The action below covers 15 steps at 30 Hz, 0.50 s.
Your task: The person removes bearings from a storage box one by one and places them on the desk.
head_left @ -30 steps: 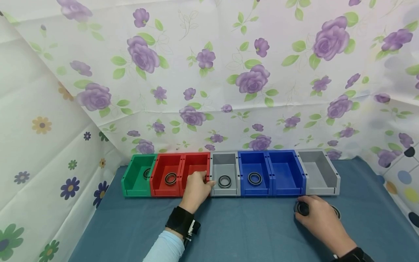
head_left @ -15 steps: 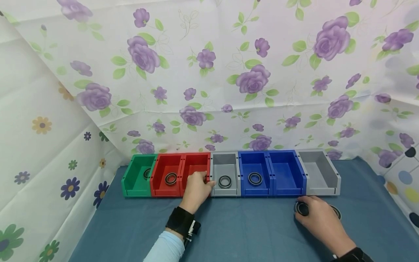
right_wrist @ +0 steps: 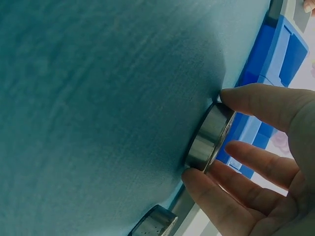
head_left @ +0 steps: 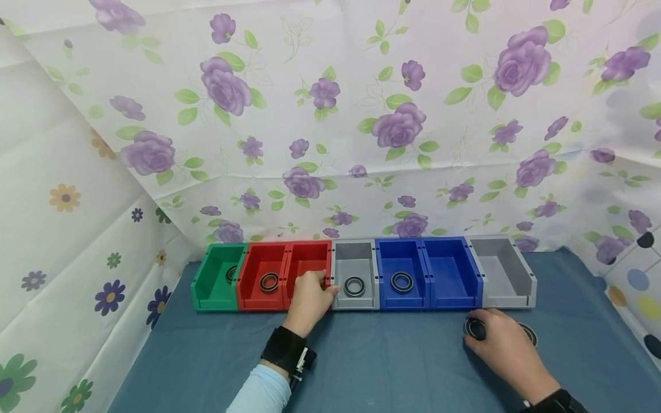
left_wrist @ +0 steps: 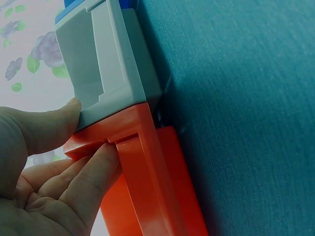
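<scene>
My left hand (head_left: pixel 308 297) pinches the adjoining side walls of the right red bin (head_left: pixel 308 258) and the middle grey bin (head_left: pixel 354 258). In the left wrist view, the thumb (left_wrist: pixel 59 123) lies on the grey side and the fingertips on the red side. In front of the right blue bin (head_left: pixel 451 275), my right hand (head_left: pixel 506 347) grips a metal ball bearing (right_wrist: pixel 210 140) at its rim between thumb and fingers, on the blue cloth. A second bearing (right_wrist: pixel 155 222) lies beside it, partly hidden by the hand in the head view.
Bearings lie in the green bin (head_left: pixel 210 287), left red bin (head_left: pixel 262 258), middle grey bin and left blue bin (head_left: pixel 400 255). A grey bin (head_left: pixel 503 275) ends the row at right. Floral cloth (head_left: pixel 330 143) hangs behind; blue cloth (head_left: pixel 387 361) covers the table.
</scene>
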Motion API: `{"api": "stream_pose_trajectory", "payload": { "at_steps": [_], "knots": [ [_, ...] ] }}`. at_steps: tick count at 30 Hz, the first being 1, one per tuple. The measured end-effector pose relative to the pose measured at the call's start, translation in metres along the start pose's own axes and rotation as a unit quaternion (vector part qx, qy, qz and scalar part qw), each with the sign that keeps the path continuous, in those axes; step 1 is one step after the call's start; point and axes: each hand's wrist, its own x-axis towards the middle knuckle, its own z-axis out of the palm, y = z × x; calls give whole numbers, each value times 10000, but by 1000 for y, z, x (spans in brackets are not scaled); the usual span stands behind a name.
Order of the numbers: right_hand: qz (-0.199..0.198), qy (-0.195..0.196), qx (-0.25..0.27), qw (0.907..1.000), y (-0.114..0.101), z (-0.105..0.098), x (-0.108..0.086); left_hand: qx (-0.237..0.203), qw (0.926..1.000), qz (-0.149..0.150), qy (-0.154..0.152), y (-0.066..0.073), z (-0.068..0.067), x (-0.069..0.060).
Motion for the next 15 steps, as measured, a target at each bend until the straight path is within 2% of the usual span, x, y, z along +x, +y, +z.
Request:
{"api": "stream_pose_trajectory", "payload": {
  "at_steps": [9,15],
  "knots": [
    [3,57,-80,10000,-6,-5,-1,17,10000,-11,15,-2,2,0],
    [-252,404,-63,9988,-19,-19,2,5,10000,48,9,-1,1,1]
  ]
}}
